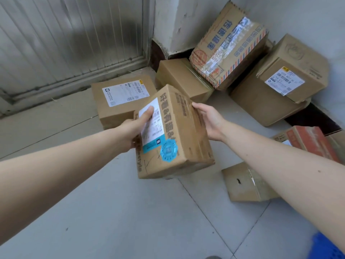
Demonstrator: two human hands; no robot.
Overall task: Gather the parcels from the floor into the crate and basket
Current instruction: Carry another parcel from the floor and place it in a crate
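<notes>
Parcels are bound for a container, and the blue plastic corner point(324, 247) at the near right edge is probably the crate or the basket; which one cannot be told. Above the grey tiled floor point(130, 212) both bare arms reach forward and carry the held parcel point(173, 135) clear of the ground, tilted, its white label and blue sticker facing up. Two hands share it, likely because the box is too wide for one.

The left hand point(134, 126) grips the left edge with its thumb laid flat across the label; its fingers are hidden beneath. The right hand point(209, 120) cups the far right side, thumb hooked over the top edge, fingers out of sight behind the box. The box is clamped between them.

On the floor to the near right lies a small plain box point(242, 182), partly under the right forearm, and beyond it a red-printed box point(313, 141). Farther off, a flat labelled box point(121, 98) sits just behind the held one. Against the far wall, a striped box point(229, 47) leans on a brown box point(179, 77), and a labelled carton point(293, 71) rests on a larger carton point(261, 103). A ribbed metal door point(65, 43) closes the far left.
</notes>
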